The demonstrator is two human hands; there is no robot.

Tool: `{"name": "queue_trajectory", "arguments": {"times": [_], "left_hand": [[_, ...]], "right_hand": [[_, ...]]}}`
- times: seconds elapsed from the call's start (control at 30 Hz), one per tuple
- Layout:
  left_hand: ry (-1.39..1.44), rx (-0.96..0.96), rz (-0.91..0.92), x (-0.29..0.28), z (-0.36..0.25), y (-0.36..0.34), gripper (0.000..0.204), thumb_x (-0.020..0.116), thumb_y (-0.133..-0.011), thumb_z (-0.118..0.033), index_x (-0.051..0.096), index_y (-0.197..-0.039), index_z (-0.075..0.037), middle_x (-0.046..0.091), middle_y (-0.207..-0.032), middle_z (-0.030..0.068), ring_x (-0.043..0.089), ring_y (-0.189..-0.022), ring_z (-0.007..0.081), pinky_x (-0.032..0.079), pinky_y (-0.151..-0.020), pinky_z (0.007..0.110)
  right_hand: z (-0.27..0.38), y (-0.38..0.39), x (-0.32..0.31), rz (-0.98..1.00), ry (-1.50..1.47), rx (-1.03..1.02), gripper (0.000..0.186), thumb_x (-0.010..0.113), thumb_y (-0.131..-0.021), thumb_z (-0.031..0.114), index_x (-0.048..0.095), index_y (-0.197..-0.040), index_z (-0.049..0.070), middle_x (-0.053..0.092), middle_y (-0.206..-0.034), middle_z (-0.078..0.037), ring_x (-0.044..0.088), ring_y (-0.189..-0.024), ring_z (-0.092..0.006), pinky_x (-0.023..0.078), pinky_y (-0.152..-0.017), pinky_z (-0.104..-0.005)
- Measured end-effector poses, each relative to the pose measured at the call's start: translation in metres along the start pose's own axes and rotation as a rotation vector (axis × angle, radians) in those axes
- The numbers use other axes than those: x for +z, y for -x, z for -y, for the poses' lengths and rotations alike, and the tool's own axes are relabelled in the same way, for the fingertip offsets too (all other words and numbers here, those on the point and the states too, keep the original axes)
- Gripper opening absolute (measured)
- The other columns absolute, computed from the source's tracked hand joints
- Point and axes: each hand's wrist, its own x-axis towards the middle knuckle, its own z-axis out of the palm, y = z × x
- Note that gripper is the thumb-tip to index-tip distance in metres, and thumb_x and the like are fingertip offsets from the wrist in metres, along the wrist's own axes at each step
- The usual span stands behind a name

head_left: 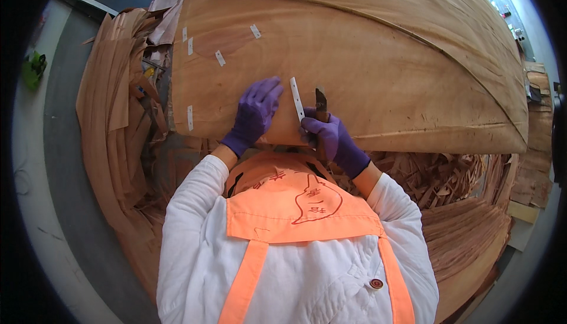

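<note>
My left hand (pixel 255 110), in a purple glove, lies on the brown wood veneer sheet (pixel 354 76) with its fingers stretched out. Nothing shows in it. A little to its right, my right hand (pixel 332 134), gloved alike, is closed round a knife (pixel 321 104) with a dark blade and a wooden handle, blade pointing away from me. The same hand's fingertips meet the lower end of a white perforated tape strip (pixel 296 98), which reaches up over the veneer. Several short pieces of the same tape, one of them a tape piece (pixel 220 58), lie on the sheet's left part.
A long thin stick (pixel 354 14) curves across the veneer stack toward its right edge. Layered veneer sheets (pixel 103 99) hang at the left. Veneer scraps (pixel 437 176) heap below the stack's near edge, beside more stacked veneer (pixel 466 235) at lower right.
</note>
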Motion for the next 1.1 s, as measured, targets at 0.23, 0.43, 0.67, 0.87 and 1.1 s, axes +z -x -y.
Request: {"name": "queue_trajectory", "arguments": {"times": [0.23,0.43,0.67,0.87,1.1], "left_hand": [[-0.467,0.282,0.198,0.002,-0.004,-0.007,0.044,0.046,-0.086,-0.016,0.052,-0.129,-0.021,0.049,-0.137,-0.0005,0.052,-0.107,0.0307,0.046,-0.092,0.045],[-0.472,0.284,0.211,-0.004,-0.002,-0.005,0.045,0.047,-0.085,-0.018,0.052,-0.129,-0.021,0.047,-0.138,-0.0002,0.052,-0.107,0.0325,0.046,-0.089,0.046],[-0.356,0.285,0.276,-0.011,0.002,-0.016,0.042,0.049,-0.083,-0.015,0.055,-0.125,-0.019,0.05,-0.135,0.0034,0.052,-0.108,0.0302,0.047,-0.087,0.044],[-0.341,-0.059,0.175,-0.058,0.08,-0.042,0.043,0.057,-0.078,-0.01,0.057,-0.12,-0.013,0.055,-0.127,0.0084,0.054,-0.11,0.0291,0.043,-0.092,0.044],[-0.239,-0.007,0.066,-0.078,0.166,-0.053,0.038,0.06,-0.074,-0.006,0.06,-0.112,-0.008,0.058,-0.119,0.0111,0.053,-0.114,0.0306,0.043,-0.094,0.044]], "right_hand": [[-0.019,0.001,-0.008,-0.04,0.105,-0.022,0.011,0.06,-0.085,0.012,0.056,-0.082,0.002,0.056,-0.068,-0.003,0.05,-0.056,-0.0106,0.04,-0.052,-0.0246],[0.018,-0.001,-0.014,-0.115,0.367,-0.042,0.01,0.063,-0.083,0.011,0.059,-0.08,0.002,0.058,-0.067,-0.004,0.052,-0.053,-0.0102,0.039,-0.048,-0.024],[0.057,0.009,-0.027,-0.162,0.479,0.07,0.016,0.064,-0.083,0.018,0.059,-0.087,0.003,0.059,-0.07,-0.005,0.055,-0.057,-0.0109,0.042,-0.052,-0.0251],[0.092,-0.027,0.04,-0.153,0.455,-0.05,0.022,0.063,-0.086,0.025,0.058,-0.088,0.004,0.059,-0.072,-0.004,0.055,-0.059,-0.0109,0.042,-0.052,-0.0248],[0.111,-0.156,0.144,0.023,0.321,-0.234,0.021,0.062,-0.087,0.024,0.059,-0.09,0.003,0.06,-0.072,-0.005,0.055,-0.06,-0.0114,0.042,-0.054,-0.0252]]}}
